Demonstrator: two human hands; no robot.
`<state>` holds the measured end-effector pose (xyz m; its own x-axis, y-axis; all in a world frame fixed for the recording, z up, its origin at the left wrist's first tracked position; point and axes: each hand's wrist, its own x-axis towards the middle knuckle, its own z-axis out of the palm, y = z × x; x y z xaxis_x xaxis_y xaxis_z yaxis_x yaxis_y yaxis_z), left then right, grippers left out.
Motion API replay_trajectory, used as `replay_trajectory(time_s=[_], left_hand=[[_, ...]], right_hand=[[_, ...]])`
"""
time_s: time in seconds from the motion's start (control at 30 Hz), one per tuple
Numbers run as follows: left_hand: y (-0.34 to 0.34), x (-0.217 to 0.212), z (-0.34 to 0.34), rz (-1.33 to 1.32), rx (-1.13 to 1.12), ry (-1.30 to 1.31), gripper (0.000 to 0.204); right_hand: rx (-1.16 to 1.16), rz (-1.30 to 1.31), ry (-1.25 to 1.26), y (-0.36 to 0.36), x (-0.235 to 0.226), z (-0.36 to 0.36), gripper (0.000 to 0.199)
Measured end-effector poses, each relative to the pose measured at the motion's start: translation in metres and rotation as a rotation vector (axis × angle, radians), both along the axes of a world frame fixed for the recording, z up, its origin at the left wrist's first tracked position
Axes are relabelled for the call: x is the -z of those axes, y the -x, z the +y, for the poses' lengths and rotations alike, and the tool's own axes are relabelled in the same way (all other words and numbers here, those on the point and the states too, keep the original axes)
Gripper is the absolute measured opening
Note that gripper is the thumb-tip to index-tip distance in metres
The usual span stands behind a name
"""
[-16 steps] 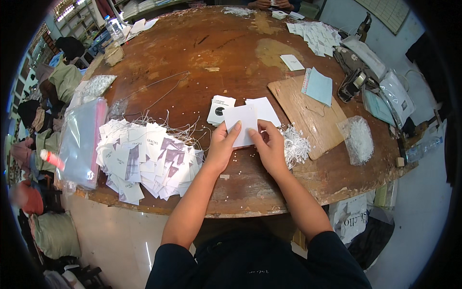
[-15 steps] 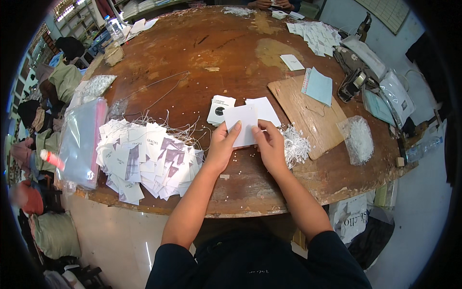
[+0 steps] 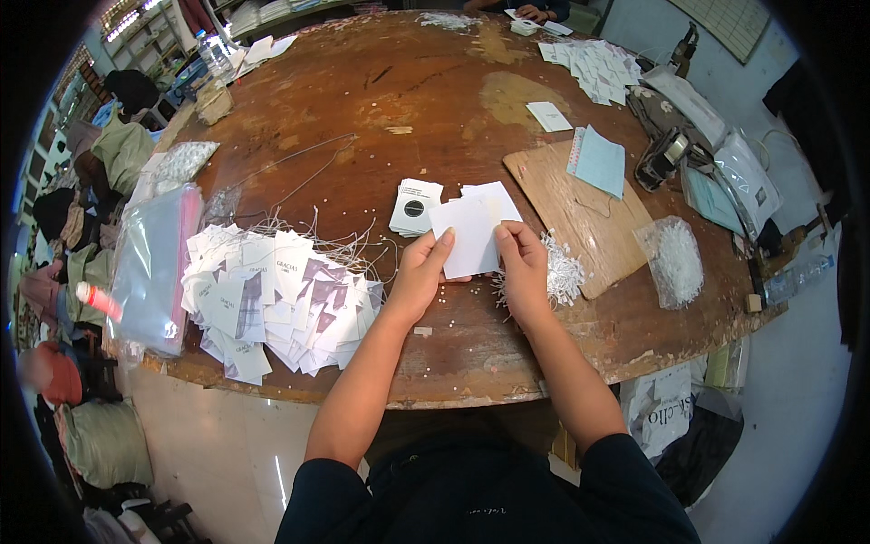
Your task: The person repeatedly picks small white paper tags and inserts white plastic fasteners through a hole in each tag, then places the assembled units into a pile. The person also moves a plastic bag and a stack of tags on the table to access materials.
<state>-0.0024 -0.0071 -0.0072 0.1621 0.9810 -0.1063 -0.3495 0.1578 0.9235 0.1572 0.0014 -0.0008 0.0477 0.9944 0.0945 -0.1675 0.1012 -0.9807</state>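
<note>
Worn round wooden table (image 3: 381, 109), workshop setting. White paper tags (image 3: 471, 234) pinched between left hand (image 3: 419, 276) and right hand (image 3: 524, 270), just beside small tag stack (image 3: 415, 207). Judged mid-handling; next needed: loose strings (image 3: 564, 272), finished tag heap (image 3: 272, 299) leftward.

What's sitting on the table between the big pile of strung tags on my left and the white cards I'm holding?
In the head view, only bare wood and a few loose strings lie between the tag pile and the held white cards; your left hand crosses the near part.
</note>
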Motion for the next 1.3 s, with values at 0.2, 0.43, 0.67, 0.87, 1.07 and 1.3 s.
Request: replay_trajectory(time_s=[0.2,0.43,0.67,0.87,1.07,1.3], left_hand=[[-0.0012,-0.0009,-0.0005,-0.001,0.009,-0.009,0.038],[-0.0027,0.0012,-0.0005,-0.03,0.018,-0.003,0.037],[-0.0024,0.0032,0.0,-0.018,0.029,-0.006,0.036],[-0.001,0.0023,0.0,0.002,0.043,0.008,0.034],[-0.0056,-0.0021,-0.0021,-0.032,-0.169,-0.228,0.034],[-0.0059,-0.0033,-0.0033,-0.022,-0.229,-0.124,0.032]], right_hand=[[0.012,0.024,-0.001,0.0021,-0.0015,-0.0026,0.015],[0.027,0.033,-0.008,0.001,-0.0045,-0.0028,0.012],[0.02,0.06,-0.014,0.0021,-0.0062,-0.0035,0.011],[0.022,0.068,-0.001,0.0011,-0.0061,-0.0032,0.01],[-0.032,0.013,0.039,0.0015,-0.0053,-0.0067,0.011],[-0.083,0.022,-0.004,0.0075,-0.0005,-0.0079,0.011]])
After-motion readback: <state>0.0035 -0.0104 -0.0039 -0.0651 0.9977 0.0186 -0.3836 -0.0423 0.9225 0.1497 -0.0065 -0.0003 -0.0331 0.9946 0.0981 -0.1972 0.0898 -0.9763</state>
